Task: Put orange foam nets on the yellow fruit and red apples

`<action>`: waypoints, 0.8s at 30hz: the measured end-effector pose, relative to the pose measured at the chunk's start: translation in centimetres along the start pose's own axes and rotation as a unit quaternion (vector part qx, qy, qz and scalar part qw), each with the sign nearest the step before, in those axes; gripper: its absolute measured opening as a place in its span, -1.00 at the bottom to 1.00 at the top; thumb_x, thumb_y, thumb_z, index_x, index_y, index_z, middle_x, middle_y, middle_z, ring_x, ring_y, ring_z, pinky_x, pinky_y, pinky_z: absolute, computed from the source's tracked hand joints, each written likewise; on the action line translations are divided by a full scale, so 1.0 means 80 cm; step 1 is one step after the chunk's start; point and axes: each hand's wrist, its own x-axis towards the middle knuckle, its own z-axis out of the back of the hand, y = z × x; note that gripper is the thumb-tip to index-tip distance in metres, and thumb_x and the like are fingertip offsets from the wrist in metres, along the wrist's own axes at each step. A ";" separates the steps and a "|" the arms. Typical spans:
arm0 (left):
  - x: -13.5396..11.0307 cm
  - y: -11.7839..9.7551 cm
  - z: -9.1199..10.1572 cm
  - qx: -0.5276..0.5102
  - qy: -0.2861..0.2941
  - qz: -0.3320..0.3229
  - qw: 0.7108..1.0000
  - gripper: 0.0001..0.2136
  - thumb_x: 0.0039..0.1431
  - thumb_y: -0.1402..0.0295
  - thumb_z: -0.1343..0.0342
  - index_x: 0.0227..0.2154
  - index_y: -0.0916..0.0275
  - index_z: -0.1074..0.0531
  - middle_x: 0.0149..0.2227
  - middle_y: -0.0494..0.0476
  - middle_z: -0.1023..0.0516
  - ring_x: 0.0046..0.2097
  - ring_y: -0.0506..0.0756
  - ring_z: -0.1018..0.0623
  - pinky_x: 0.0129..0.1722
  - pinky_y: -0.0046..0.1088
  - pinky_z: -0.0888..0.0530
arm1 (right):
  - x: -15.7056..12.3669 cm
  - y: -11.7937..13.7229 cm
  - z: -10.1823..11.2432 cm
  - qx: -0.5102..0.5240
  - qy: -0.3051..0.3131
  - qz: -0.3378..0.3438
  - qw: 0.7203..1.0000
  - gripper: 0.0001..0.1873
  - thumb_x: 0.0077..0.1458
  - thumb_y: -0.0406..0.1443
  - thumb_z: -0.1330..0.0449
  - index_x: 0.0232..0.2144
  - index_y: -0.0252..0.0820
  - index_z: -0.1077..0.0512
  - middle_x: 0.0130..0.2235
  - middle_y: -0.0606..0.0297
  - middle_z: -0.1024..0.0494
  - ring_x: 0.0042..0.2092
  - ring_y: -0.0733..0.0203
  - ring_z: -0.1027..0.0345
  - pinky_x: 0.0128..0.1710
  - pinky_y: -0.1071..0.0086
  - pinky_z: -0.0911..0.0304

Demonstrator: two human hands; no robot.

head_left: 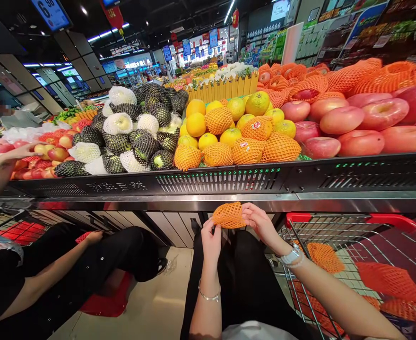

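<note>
You hold one orange foam mesh net [229, 215] just below the black fruit shelf [229, 182], over your lap. Your left hand [211, 242] pinches one end and your right hand [263, 222] pinches the other, so the net is spread open between them. The wire shopping cart with a red handle [350, 221] is close by your right arm, so the loose orange nets [324, 257] in it are easy to reach. I count at least three. Four netted oranges [247, 151] sit in the front row.
</note>
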 end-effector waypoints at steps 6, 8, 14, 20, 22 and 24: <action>-0.004 -0.002 0.022 0.059 0.010 -0.124 0.991 -0.61 -0.10 0.59 0.10 -0.39 0.19 -0.62 -0.28 0.12 -0.64 -0.13 0.13 -0.56 -0.03 -0.26 -0.46 | 0.009 -0.016 -0.004 -0.045 0.124 -0.035 0.991 -0.42 -0.21 -0.28 -0.39 -0.07 -0.21 -0.39 -0.07 0.13 -0.53 -0.08 0.11 -0.46 -0.02 0.23 -0.38; -0.006 -0.006 0.028 0.073 0.008 -0.154 0.985 -0.63 -0.06 0.59 0.10 -0.41 0.19 -0.62 -0.32 0.11 -0.64 -0.18 0.11 -0.58 -0.09 -0.29 -0.49 | 0.008 -0.020 -0.007 -0.086 0.147 -0.002 0.985 -0.30 -0.23 -0.29 -0.42 0.02 -0.20 -0.35 0.03 0.09 -0.48 0.03 0.08 -0.40 0.12 0.18 -0.29; -0.007 -0.017 0.035 0.121 0.141 -0.113 0.976 -0.73 0.02 0.57 0.06 -0.58 0.27 -0.53 -0.48 0.09 -0.55 -0.40 0.05 -0.53 -0.36 -0.46 -0.46 | 0.001 -0.020 -0.012 -0.164 0.180 0.069 0.968 -0.39 -0.12 -0.18 -0.39 0.01 -0.19 -0.39 0.00 0.10 -0.50 0.02 0.06 -0.41 0.11 0.14 -0.31; -0.011 -0.020 0.027 0.127 0.239 -0.017 0.962 -0.89 0.00 0.45 -0.17 -0.59 0.29 -0.51 -0.59 0.04 -0.50 -0.46 0.07 -0.48 -0.41 -0.47 -0.44 | -0.009 -0.007 -0.020 -0.159 0.211 0.040 0.964 -0.54 -0.11 -0.20 -0.38 -0.12 -0.21 -0.46 -0.17 0.18 -0.56 -0.16 0.13 -0.48 -0.07 0.21 -0.42; -0.016 -0.019 0.024 0.117 0.226 -0.025 0.967 -0.89 0.01 0.44 -0.17 -0.56 0.27 -0.54 -0.55 0.07 -0.54 -0.42 0.10 -0.52 -0.36 -0.43 -0.47 | -0.010 -0.004 -0.022 -0.165 0.228 0.027 0.959 -0.53 -0.10 -0.20 -0.38 -0.11 -0.20 -0.45 -0.15 0.19 -0.55 -0.15 0.15 -0.47 -0.05 0.22 -0.41; -0.020 -0.014 0.022 0.093 0.193 -0.050 0.976 -0.92 0.00 0.42 -0.19 -0.49 0.25 -0.58 -0.45 0.13 -0.61 -0.33 0.14 -0.57 -0.27 -0.36 -0.50 | -0.007 -0.002 -0.023 -0.153 0.248 0.010 0.957 -0.55 -0.06 -0.15 -0.35 -0.11 -0.20 -0.45 -0.13 0.18 -0.55 -0.12 0.15 -0.46 -0.04 0.22 -0.39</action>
